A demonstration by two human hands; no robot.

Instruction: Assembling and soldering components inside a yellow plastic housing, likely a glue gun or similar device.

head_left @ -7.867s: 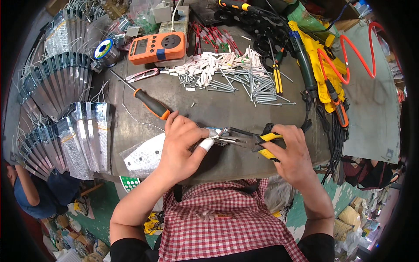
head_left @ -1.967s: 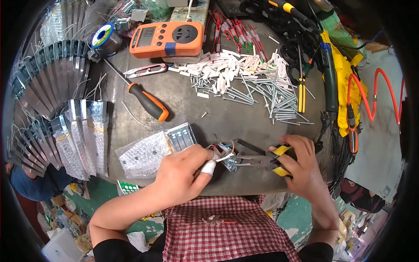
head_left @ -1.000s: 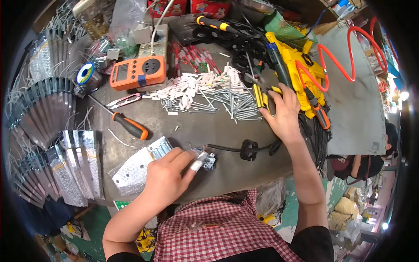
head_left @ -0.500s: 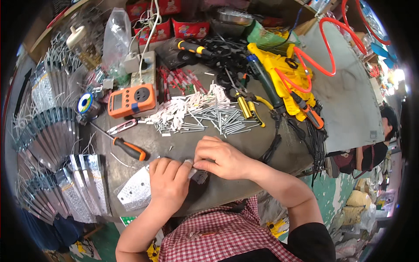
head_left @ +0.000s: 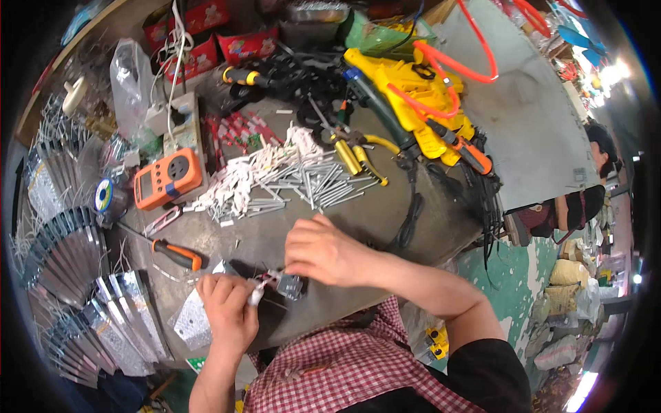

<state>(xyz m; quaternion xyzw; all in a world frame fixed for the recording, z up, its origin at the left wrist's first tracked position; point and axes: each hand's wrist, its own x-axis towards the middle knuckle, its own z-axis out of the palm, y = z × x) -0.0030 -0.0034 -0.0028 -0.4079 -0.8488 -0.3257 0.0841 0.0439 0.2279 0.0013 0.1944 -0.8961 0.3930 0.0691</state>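
Pinching: left hand (head_left: 226,306), fingers closed on wires (head_left: 266,279)
Right hand (head_left: 327,255): fingers curled beside grey block (head_left: 290,287); cannot tell if gripping
Grey block: between the hands, over the desk (head_left: 372,221)

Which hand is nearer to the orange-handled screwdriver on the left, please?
Left: the left hand is on the near side of the screwdriver; the right hand is farther, to its right.

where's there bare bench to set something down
Bare bench lies between the bolts and the right hand, and right of the black cord, up to the cable bundle. A strip shows between the right forearm and apron. It is crowded at left with metal strips and farther back with the meter, pliers and yellow heap.
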